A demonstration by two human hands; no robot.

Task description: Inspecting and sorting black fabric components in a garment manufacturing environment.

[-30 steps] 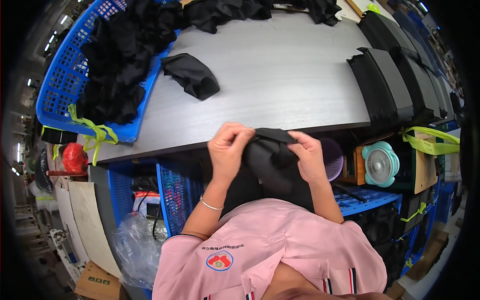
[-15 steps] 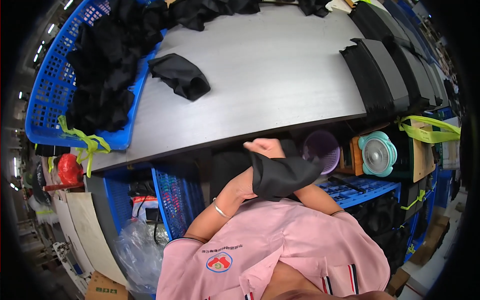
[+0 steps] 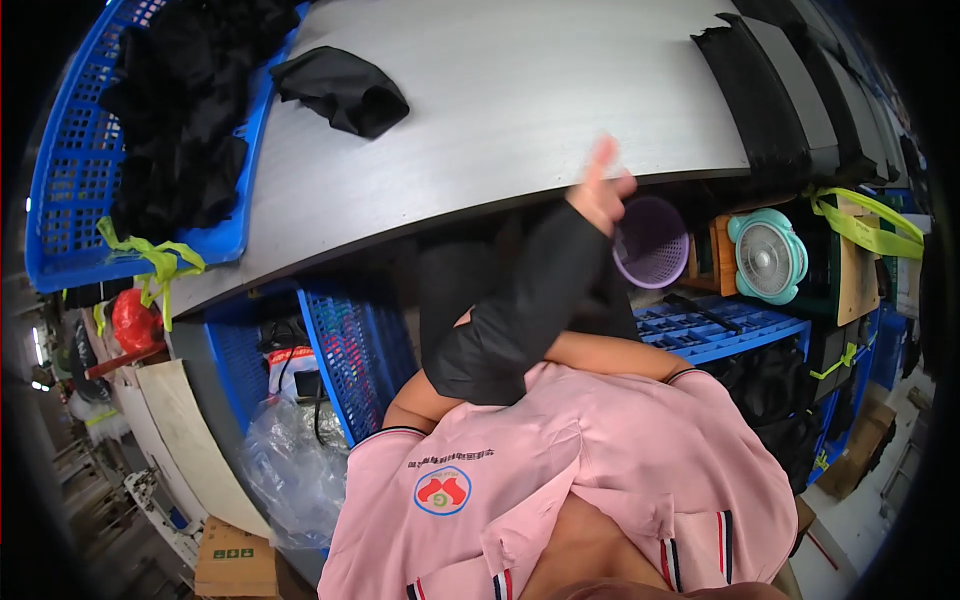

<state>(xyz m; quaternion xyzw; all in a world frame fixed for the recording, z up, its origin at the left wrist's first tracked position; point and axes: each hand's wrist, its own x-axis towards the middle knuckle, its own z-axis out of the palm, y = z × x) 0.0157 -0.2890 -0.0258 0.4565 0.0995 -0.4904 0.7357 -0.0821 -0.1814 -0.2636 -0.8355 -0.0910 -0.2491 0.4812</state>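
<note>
My left forearm is inside a black oversleeve [image 3: 535, 290], a loose cloth tube that reaches from near the elbow to the wrist. Out of its far end comes my left hand [image 3: 600, 195], blurred, with fingers stretched out and nothing in them, close to the table's front edge. My right forearm crosses in front of my body and passes behind the oversleeve. Of my right hand [image 3: 464, 318] only a small patch of skin shows at the cloth's left side; its fingers are hidden. A black cloth piece [image 3: 345, 90] lies on the grey table [image 3: 520, 90].
A blue basket [image 3: 245, 215] of black cloth stands at the table's left. Stacked black pieces [image 3: 755, 95] lie at its right. Below are a purple bin [image 3: 652, 245], a teal fan [image 3: 768, 256], blue crates [image 3: 350, 340] and a clear plastic bag [image 3: 290, 470].
The black oversleeve, bunched between my hands before, now runs up my left forearm. My left hand has come out of its far end and stretched forward; my right forearm has moved left.
</note>
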